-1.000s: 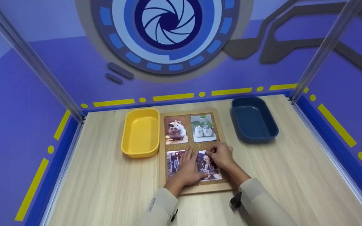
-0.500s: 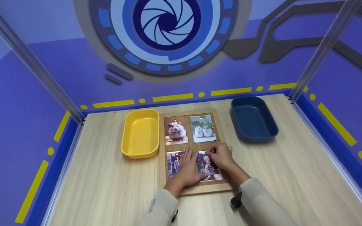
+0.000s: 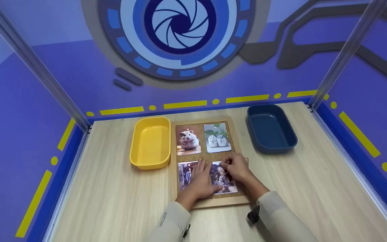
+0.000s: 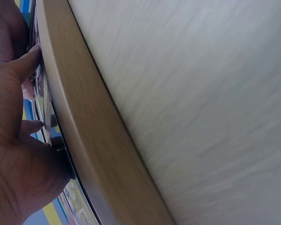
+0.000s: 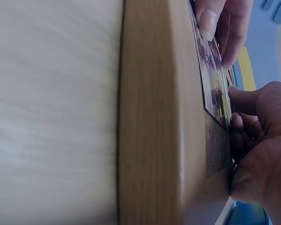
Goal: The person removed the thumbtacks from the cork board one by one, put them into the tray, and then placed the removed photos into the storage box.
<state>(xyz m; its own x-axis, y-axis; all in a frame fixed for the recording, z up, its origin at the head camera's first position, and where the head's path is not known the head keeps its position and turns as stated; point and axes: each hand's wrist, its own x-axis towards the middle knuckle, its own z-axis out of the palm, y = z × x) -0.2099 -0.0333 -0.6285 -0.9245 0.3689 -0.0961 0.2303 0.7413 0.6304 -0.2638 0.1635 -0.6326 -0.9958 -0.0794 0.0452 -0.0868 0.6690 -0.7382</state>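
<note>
A wood-framed corkboard [image 3: 189,158] lies on the table with photos in two rows. My left hand [image 3: 198,183] spreads flat over the two lower photos, its thumb on the right one. At the top edge of that lower right photo [image 3: 226,185], my right hand [image 3: 239,167] curls, thumb and forefinger pinched together; the small thing between them is hidden by the fingertips. The lower left photo [image 3: 182,173] is partly covered by my left fingers. In the right wrist view the right hand [image 5: 271,126] is close beside the photo [image 5: 215,77].
Above are a hamster photo [image 3: 188,139] and a photo of two white hamsters [image 3: 218,137], each with a shiny dot near its top. A yellow tray [image 3: 150,143] sits left of the board, a dark blue tray [image 3: 270,129] right of it. Blue printed walls stand around the table.
</note>
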